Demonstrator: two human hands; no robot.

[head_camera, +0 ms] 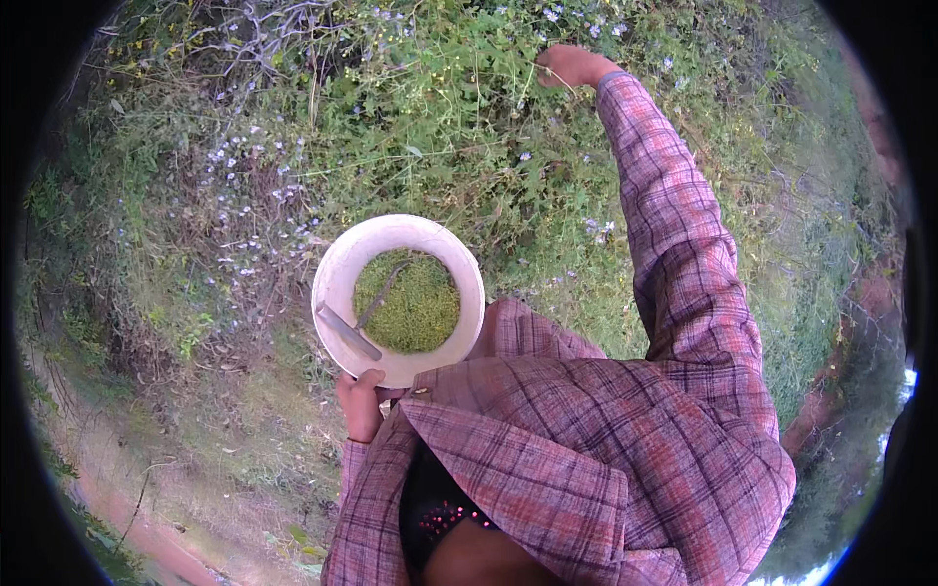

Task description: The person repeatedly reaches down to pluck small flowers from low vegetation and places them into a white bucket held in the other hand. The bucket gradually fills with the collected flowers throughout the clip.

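Note:
A white plastic bucket stands before my body, part-filled with small yellow-green buds or flower heads. My left hand grips its near rim, thumb on top. Inside the bucket leans a small sickle-like tool with a pale tubular handle and a narrow, dark curved blade lying over the buds. My right hand is stretched far forward among leafy green stems dotted with small yellow buds. Its fingers are curled, and foliage hides the tips, so whether a stem is between them is unclear.
Dense weeds and pale purple daisy-like flowers surround me. Dry, bare twigs tangle at the upper left. Reddish bare soil shows at the lower left. The plaid jacket hangs against the bucket's near right side.

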